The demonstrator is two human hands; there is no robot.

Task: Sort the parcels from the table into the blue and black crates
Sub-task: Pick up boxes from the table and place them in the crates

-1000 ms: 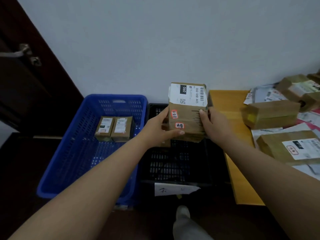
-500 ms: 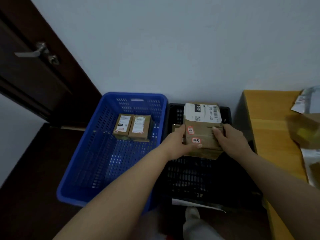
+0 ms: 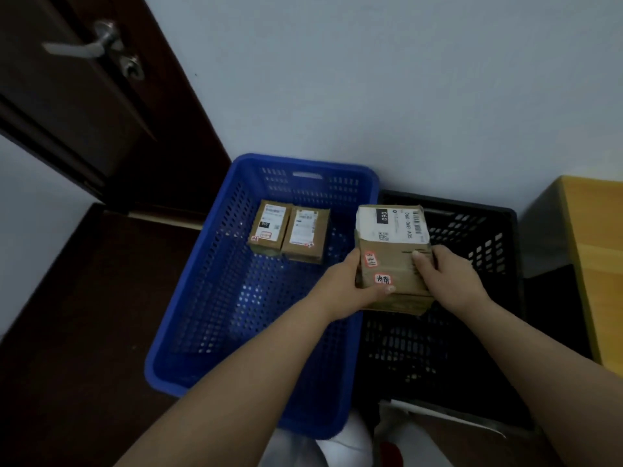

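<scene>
Two hands hold one brown parcel [image 3: 392,261] over the black crate [image 3: 472,298], at that crate's left side where it meets the blue crate [image 3: 209,298]; the left hand [image 3: 354,288] has its grip clenched on the parcel's left edge, thumb laid across the near face beside a red-bordered sticker, while the right hand [image 3: 448,281] grasps the right edge with its thumb on top of the cardboard; the parcel is tilted, its far end raised, and a white shipping label with a barcode and the figure 060 covers that far end; whether its near end touches the floor of the black crate cannot be told; left of the black crate, touching it side to side, stands the blue crate, and inside it, toward its far wall, lie two smaller brown parcels [image 3: 288,230] side by side and touching, each with a white label; right of the black crate a corner of the yellow tabletop [image 3: 593,251] shows; a strip of white paper [image 3: 445,416] hangs at the black crate's near rim; far to the left of the black crate, beyond the blue one, stands a dark door [image 3: 84,112] with a silver handle [image 3: 91,45]; both crates sit against a pale wall [image 3: 371,79].
</scene>
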